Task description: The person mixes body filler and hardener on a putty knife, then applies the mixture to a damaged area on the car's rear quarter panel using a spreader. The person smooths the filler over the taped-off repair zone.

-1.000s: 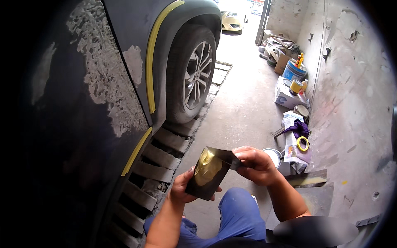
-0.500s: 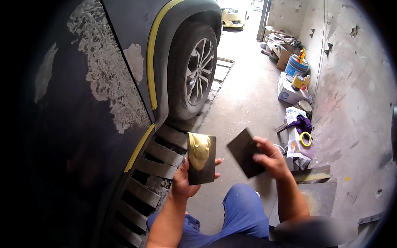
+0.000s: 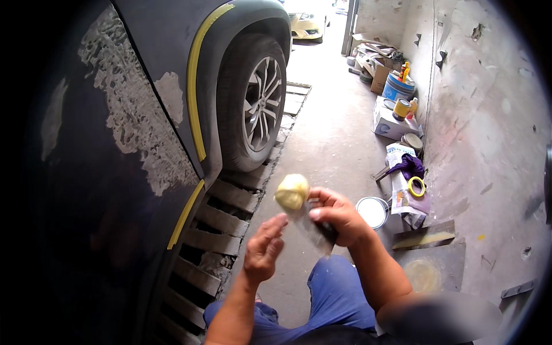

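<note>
My right hand (image 3: pixel 342 218) grips a dark, flat putty spreader (image 3: pixel 326 233), smeared by motion and tilted. A rounded lump of yellow putty (image 3: pixel 292 192) sits at the upper end of the blurred plate. My left hand (image 3: pixel 264 248) is just to the left, its fingers bent together and the fingertips close to the plate's edge. Any spreader in the left hand is not distinguishable; it may be edge-on or overlapped. To the left stands a dark car body panel (image 3: pixel 75 190) with a rough, sanded grey patch (image 3: pixel 129 115) and yellow masking tape (image 3: pixel 195 86) along the wheel arch.
The car wheel (image 3: pixel 253 103) stands ahead, beside a slatted floor grating (image 3: pixel 215 236). At right are a white bucket (image 3: pixel 372 213), a newspaper-covered stool (image 3: pixel 399 187) with a purple cloth (image 3: pixel 409 165) and tape roll (image 3: pixel 416 186), cans, boxes and a stained wall (image 3: pixel 477 144).
Both hands have come together; the right moved left toward the other. The putty, earlier spread on the left hand's spreader, now shows as a raised lump. The view has shifted slightly right.
</note>
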`<action>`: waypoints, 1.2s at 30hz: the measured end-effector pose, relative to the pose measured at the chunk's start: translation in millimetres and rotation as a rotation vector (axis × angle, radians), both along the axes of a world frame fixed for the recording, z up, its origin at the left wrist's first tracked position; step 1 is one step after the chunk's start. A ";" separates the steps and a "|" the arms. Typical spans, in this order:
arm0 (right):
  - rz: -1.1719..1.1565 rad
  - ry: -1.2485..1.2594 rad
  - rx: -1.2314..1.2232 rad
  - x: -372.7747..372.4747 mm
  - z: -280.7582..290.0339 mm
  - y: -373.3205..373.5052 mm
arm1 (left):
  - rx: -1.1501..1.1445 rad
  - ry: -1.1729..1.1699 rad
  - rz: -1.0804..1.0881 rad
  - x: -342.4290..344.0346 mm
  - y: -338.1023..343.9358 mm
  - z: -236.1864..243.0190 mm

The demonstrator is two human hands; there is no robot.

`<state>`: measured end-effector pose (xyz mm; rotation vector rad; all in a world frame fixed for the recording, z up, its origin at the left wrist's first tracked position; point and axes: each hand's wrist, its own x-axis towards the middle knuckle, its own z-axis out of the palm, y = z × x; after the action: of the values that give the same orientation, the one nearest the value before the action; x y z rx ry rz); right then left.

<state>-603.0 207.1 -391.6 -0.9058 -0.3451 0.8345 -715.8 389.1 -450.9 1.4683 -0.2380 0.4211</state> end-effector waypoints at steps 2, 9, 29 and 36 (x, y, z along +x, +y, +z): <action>-0.046 -0.118 0.041 9.8 23.0 -6.8 | 0.038 0.041 -0.120 -3.2 3.9 1.3; 0.200 -1.115 0.007 -5.2 55.5 -3.2 | -1.064 0.297 -0.829 -12.3 22.3 3.7; -0.299 -1.332 -0.573 -19.7 30.3 32.7 | -0.495 0.100 0.103 12.8 -9.7 -0.4; -0.190 -1.580 -0.374 -20.7 62.6 -6.1 | -0.974 0.347 -0.456 -0.9 21.8 5.3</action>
<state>-623.7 201.0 -329.0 -1.8009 -1.4559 -0.1833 -716.7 410.9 -445.6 0.4806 -0.0578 -0.1083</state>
